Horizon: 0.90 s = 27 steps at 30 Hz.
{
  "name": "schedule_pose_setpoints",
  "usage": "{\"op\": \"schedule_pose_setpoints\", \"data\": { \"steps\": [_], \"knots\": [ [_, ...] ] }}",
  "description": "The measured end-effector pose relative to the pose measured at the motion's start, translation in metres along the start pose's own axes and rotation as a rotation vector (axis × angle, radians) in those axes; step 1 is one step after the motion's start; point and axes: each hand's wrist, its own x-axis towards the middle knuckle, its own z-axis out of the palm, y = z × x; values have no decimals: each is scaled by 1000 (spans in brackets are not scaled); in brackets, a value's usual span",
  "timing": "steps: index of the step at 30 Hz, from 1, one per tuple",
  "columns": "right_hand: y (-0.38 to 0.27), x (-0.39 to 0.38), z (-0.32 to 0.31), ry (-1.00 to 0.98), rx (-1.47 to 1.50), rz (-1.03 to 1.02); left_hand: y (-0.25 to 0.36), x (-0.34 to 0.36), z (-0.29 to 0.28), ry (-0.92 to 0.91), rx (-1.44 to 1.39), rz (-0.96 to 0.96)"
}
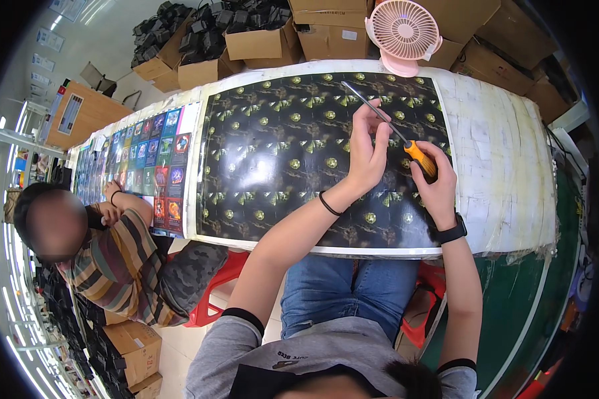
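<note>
A screwdriver [411, 147] with an orange and black handle and a long metal shaft is held above the dark printed sheet on the table. Around its handle, my right hand [439, 183] is closed; a black watch sits on that wrist. My left hand [369, 147] is raised beside the shaft, its fingers partly bent around it near the middle, and the shaft passes behind or between the fingertips. The shaft's tip points to the far left. Beneath both hands lies the glossy dark sheet [273, 179] with repeated yellow-green patterns.
A pink fan [404, 33] stands at the table's far edge. Left of the dark sheet lies a sheet of colourful printed cards [170, 166], where another person [123, 246] sits with arms on the table. Cardboard boxes [263, 45], some holding black parts, stand behind the table.
</note>
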Motion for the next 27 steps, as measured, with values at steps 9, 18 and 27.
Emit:
{"op": "schedule_pose_setpoints", "data": {
  "steps": [9,18,27],
  "knots": [
    [4,2,-2,25,-18,-7,1,1,0,-38,21,-15],
    [-1,0,1,-2,89,-55,-4,3,-1,-20,-10,-16],
    [2,-1,0,-101,105,-52,2,4,-1,1,-10,-39]
  ]
}}
